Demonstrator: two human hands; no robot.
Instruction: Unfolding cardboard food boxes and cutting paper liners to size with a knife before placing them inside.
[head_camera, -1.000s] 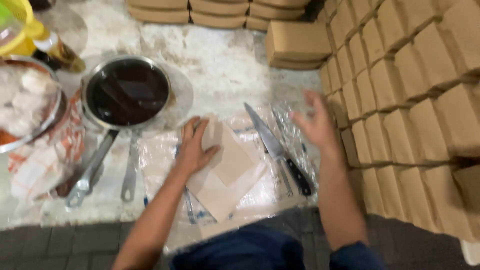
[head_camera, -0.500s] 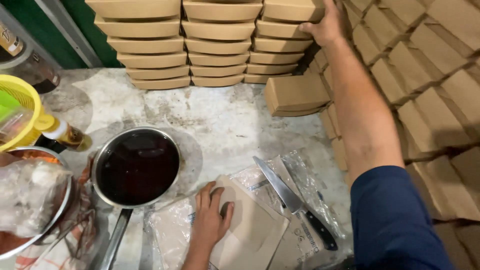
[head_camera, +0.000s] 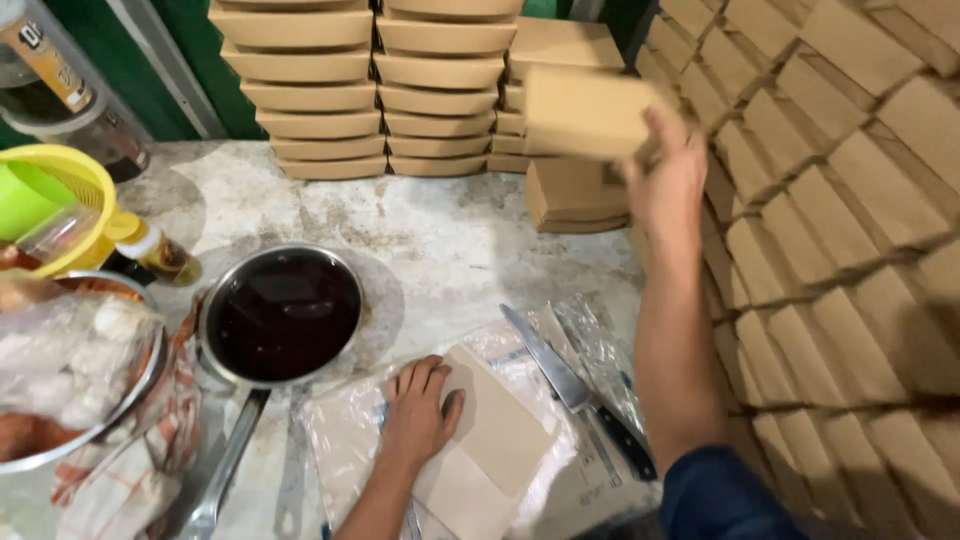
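Fingers of the right hand (head_camera: 668, 185) pinch a closed tan cardboard box (head_camera: 585, 110), held in the air beside the stacked boxes (head_camera: 385, 80). Left hand (head_camera: 420, 410), fingers spread, presses a flat cardboard sheet (head_camera: 495, 430) on the worktop (head_camera: 450, 230), near a knife (head_camera: 575, 390) and saucepan (head_camera: 283, 312).

The right hand (head_camera: 668, 185) holds a brown box (head_camera: 585, 112) up high; the left hand (head_camera: 418, 412) presses flat paper (head_camera: 495, 440) at the bottom.
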